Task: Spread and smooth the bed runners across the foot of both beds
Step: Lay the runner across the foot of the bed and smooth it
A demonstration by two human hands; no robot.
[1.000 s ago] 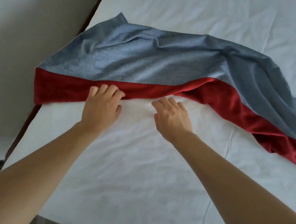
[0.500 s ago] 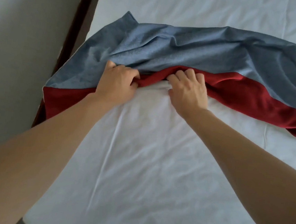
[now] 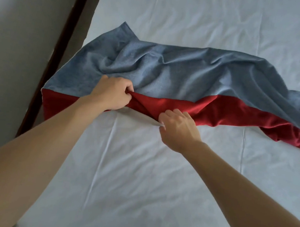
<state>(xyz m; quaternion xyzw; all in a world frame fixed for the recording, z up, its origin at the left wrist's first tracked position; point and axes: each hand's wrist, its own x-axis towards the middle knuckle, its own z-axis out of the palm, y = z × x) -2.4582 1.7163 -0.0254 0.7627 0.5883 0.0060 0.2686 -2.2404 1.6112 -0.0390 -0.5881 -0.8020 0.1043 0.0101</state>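
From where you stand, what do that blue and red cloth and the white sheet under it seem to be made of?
The blue and red bed runner looks like soft woven fabric: its blue part is matte with a fine speckled weave, while its red band has a slight velvety sheen, so possibly velour. The white bed sheet looks like thin matte cotton or a blend, with sharp fold creases.

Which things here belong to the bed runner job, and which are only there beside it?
Belong to the job:
bed runner, blue with a red band, bunched
left hand, gripping its red band
right hand, gripping its red edge
white bed sheet under it

Only there:
dark bed frame edge
grey wall
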